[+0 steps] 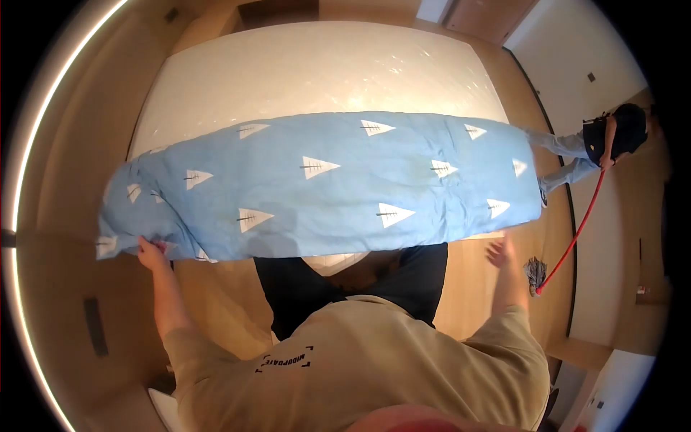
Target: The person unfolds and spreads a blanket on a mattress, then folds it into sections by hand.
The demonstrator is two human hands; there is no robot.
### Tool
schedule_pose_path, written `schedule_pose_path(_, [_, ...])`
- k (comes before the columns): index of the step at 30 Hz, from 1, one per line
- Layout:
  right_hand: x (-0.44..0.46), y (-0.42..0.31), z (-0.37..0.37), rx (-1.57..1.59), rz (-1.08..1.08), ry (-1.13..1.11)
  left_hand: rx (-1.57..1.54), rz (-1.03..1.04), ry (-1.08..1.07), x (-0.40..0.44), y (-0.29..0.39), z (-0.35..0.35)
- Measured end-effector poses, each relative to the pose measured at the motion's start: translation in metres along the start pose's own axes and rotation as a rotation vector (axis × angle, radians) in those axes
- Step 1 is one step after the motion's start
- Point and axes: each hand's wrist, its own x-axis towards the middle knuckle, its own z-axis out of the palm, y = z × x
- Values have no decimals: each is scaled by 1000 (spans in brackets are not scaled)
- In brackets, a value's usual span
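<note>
A blue quilt (pixel 345 194) printed with white trees lies in a long folded band across the near part of the bed. My left hand (pixel 152 255) is closed on its near edge at the left end, where the cloth bunches and creases. My right hand (pixel 500 252) is just off the near edge at the right, fingers apart and holding nothing. The plastic-covered mattress (pixel 317 72) shows beyond the quilt.
To the right of the bed another person (pixel 612 137) in dark top and light trousers holds a mop (pixel 590 209) with a red handle. Its grey head rests on the wooden floor (pixel 471 288). A wall (pixel 86 180) with a light strip runs along the left.
</note>
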Motion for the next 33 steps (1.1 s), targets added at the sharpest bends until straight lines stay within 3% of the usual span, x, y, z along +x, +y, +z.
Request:
schedule_pose_path(1, [-12,13,41,21,51,-105,-67,-92,-104,20,-27,-12])
schedule_pose_path(3, [-3,46,94,102,120,-260,-25,-251,-193,-48,-39,3])
schedule_pose_path(4, [-9,56,118,142,135,-241,12,-385,-219,-100,-39,15])
schedule_pose_path(5, [-26,59,139,133,219,-195,55,-416,-360,-107,-66,12])
schedule_pose_path(6, [-41,60,148,138,170,-240,99,-445,-502,-111,-100,11])
schedule_pose_path(8, [-67,57,160,176,72,-330,383,-476,-410,-136,-127,13])
schedule_pose_path(11, [-85,34,159,350,-78,-446,358,-541,-290,-171,-114,10])
schedule_pose_path(14, [-80,46,136,408,-143,-454,130,-598,-204,-162,-125,-6])
schedule_pose_path(17, [-95,64,140,483,-190,-432,-3,-673,-373,-107,-160,-28])
schedule_pose_path(20, [-50,66,137,453,-139,-521,92,-672,-197,-81,-162,-23])
schedule_pose_path(22, [-27,56,142,493,-159,-559,221,-536,-275,-49,-163,-34])
schedule_pose_path(26, [-22,3,169,573,-164,-361,216,-322,-363,-31,-122,9])
schedule_pose_path(28, [18,-9,168,524,-229,-248,140,-430,-199,-4,-111,30])
schedule_pose_path(29, [40,-10,164,456,-300,-357,105,-480,-114,7,-105,42])
schedule_pose_path(31, [78,-18,159,394,-247,-127,125,-403,-40,4,-87,72])
schedule_pose_path(33, [83,-24,161,345,-37,-67,99,-280,-34,59,-122,40])
